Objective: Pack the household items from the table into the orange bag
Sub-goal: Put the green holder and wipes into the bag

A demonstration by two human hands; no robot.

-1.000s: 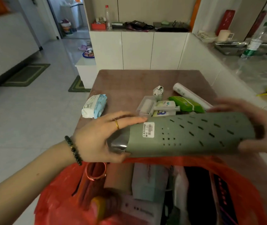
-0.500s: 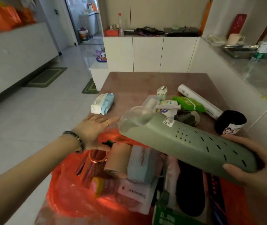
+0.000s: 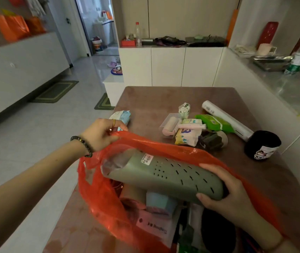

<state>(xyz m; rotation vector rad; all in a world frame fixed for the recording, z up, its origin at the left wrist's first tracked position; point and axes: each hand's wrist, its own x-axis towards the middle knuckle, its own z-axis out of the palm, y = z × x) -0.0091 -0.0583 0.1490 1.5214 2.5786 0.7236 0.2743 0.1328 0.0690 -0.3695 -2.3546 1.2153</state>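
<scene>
A long grey-green perforated holder [image 3: 165, 175] lies slanted inside the mouth of the orange bag [image 3: 100, 194], over several packed boxes. My right hand [image 3: 226, 196] grips its near right end. My left hand [image 3: 101, 133] pinches the bag's far left rim and holds it up. On the brown table [image 3: 163, 99] lie a blue-white wipes pack [image 3: 121, 115], a pink lint roller in a clear case [image 3: 173, 126], a cotton swab box [image 3: 184, 109], a green wipes pack [image 3: 214, 123], a white roll [image 3: 226, 118], a yellow-white packet [image 3: 187, 135], a dark green item [image 3: 212, 140] and a black cylinder [image 3: 262, 144].
White cabinets [image 3: 169, 66] stand beyond the table's far edge. A white counter [image 3: 291, 83] with a bottle and metal tray runs along the right. Open tiled floor [image 3: 36, 134] lies to the left, with green mats.
My left hand took hold of the bag's rim and lifted it. My right hand lowered the green holder from above the bag into its mouth.
</scene>
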